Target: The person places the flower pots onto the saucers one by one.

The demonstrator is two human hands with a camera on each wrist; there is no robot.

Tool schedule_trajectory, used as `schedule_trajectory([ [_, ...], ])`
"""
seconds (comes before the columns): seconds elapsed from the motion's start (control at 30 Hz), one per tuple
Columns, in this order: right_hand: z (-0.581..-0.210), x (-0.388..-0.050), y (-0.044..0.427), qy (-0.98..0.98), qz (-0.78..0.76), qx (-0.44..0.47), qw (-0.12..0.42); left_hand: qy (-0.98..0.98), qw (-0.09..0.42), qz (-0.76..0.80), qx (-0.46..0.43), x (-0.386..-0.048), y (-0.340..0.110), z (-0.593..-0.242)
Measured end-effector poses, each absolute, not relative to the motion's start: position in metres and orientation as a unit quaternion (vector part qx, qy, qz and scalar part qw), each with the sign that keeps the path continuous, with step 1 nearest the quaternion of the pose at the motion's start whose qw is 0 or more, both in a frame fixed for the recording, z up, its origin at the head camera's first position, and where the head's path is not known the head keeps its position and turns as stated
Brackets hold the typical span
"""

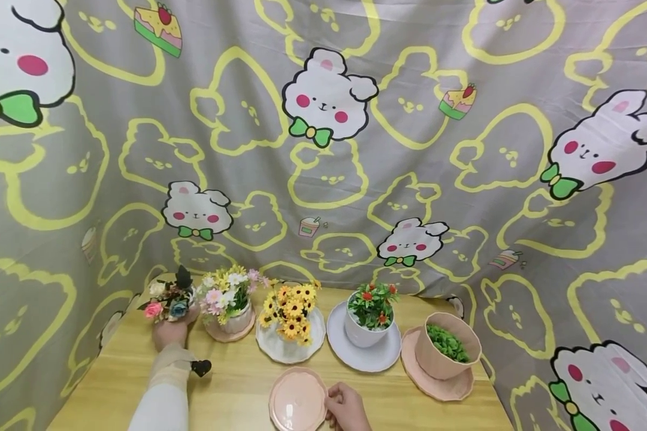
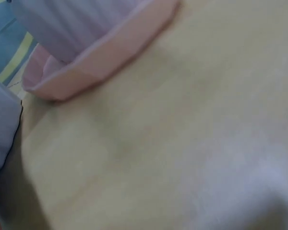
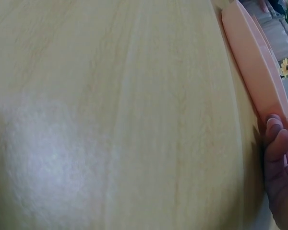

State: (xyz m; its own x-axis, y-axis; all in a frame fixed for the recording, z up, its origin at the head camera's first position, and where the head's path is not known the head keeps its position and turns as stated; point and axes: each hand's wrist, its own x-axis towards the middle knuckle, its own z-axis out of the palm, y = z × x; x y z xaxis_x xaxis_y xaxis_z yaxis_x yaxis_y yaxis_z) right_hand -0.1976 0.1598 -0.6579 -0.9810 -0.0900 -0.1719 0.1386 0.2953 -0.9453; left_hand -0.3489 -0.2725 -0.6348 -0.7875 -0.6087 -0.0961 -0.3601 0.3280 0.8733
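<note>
At the far left of the table, my left hand (image 1: 171, 333) grips a small pot of artificial flowers (image 1: 177, 306) with pink, cream and blue blooms. Most of that pot is hidden behind the hand and blooms; its pale wall (image 2: 2, 127) shows at the edge of the left wrist view. Near the front, my right hand (image 1: 347, 407) pinches the right rim of a pink scalloped saucer (image 1: 299, 400), thumb and fingers on its edge. The saucer carries no pot. In the right wrist view its side wall (image 3: 254, 52) appears beside the fingertips (image 3: 273, 125).
Behind stand a pink-and-white flower pot (image 1: 237, 317) on a pink saucer, yellow daisies (image 1: 291, 308) on a white plate (image 1: 310, 353), a red-flowered white pot (image 1: 365, 329) on a grey-white plate (image 1: 336, 353), and a pink pot (image 1: 437, 359) with greenery on a pink saucer (image 1: 453, 389). Patterned cloth (image 1: 334, 179) surrounds the table.
</note>
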Motion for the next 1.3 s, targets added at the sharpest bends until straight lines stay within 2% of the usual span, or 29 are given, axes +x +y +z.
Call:
schedule_trajectory([
  [0.2,-0.656,-0.203,0.161,0.810,-0.578,0.023,0.094,-0.827,0.143,-0.470,0.274,-0.339,-0.271,-0.634],
  [0.53,-0.657,-0.207,0.160,0.813,-0.576,0.013,0.080,-0.857,0.219,-0.414,0.212,-0.313,-0.269,-0.648],
  [1.0,-0.654,-0.208,0.162,0.809,-0.584,0.007,0.066,-0.887,0.225,-0.382,0.125,-0.268,-0.252,-0.652],
  [1.3,-0.651,-0.209,0.160,0.804,-0.590,0.015,0.071,-0.883,0.272,-0.377,0.063,-0.261,-0.247,-0.656],
])
